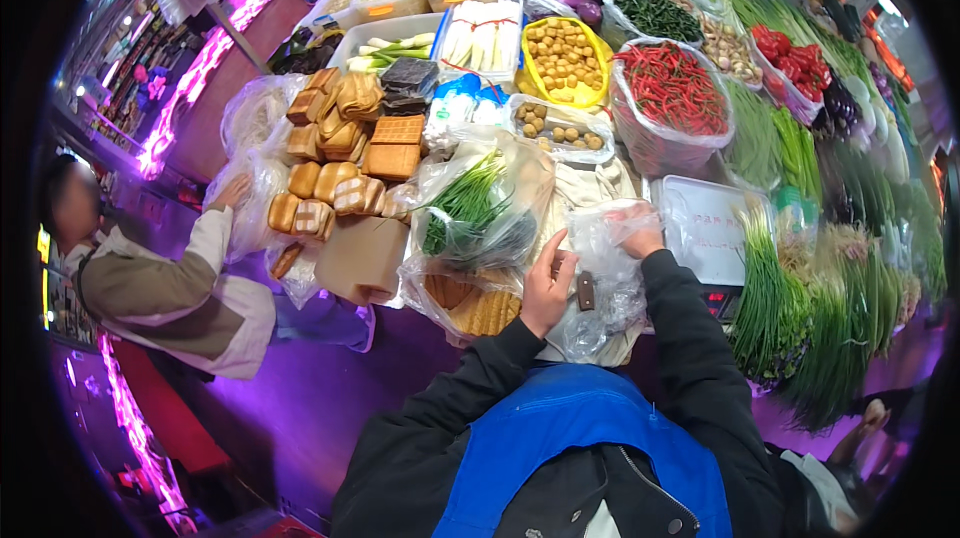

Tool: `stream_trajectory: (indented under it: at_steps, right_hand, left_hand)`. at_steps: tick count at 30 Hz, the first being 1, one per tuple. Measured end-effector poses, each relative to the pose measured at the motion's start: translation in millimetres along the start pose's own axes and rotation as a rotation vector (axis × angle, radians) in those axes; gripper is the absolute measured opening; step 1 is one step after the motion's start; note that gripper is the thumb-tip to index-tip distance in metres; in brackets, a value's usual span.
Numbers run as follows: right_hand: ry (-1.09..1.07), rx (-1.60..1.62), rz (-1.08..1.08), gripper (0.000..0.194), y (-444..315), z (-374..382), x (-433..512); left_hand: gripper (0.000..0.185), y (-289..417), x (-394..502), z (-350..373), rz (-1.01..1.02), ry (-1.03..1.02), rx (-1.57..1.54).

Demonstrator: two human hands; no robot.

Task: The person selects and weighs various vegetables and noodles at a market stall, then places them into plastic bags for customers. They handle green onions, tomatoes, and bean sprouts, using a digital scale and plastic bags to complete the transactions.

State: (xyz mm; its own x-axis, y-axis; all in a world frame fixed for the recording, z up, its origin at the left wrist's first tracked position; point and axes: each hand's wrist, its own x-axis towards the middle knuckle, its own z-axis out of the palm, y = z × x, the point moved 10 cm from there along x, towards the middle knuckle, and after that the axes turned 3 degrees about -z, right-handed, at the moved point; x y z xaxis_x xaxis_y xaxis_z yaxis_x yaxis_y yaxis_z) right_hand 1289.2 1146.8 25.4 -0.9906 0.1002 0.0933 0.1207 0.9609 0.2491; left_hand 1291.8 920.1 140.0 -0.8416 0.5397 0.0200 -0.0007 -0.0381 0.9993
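Note:
My right hand grips a crumpled clear plastic bag, which partly covers its fingers. Close by on the left, my left hand is half curled with its fingers apart and holds nothing. Between the hands lies a brown handle, perhaps a knife's; its other end is hidden. Left of my hands, another clear bag holds green chives. Below that bag, flat patterned tofu pieces lie in plastic. A white weighing scale with a lit display stands right of my right hand.
Brown tofu blocks are stacked at the left, where a person reaches into plastic bags. Beyond lie fried tofu puffs in a yellow-lined tub and red chillies in a lined container. Bunches of green onions stand at the right.

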Motion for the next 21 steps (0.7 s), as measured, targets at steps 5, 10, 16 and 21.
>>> stream_trajectory:
  at_steps: [5, 10, 16, 21]
  right_hand:
    - [0.222, 1.008, -0.119, 0.026, 10, -60, -16]
    - [-0.427, 1.884, 0.376, 0.035, -6, -88, -88]
    - [-0.259, 1.872, 0.043, 0.078, -1, -204, -103]
    - [0.123, 2.101, -0.427, 0.091, 13, -310, -52]
  left_hand:
    - [0.077, -21, 29, 15, 0.191, -0.118, 0.482]
    - [0.027, -38, 30, 28, 0.174, -0.176, 0.345]
    - [0.008, -71, 29, -18, -0.025, 0.134, 0.429]
    - [0.007, -68, 14, -9, 0.136, 0.137, 0.467]
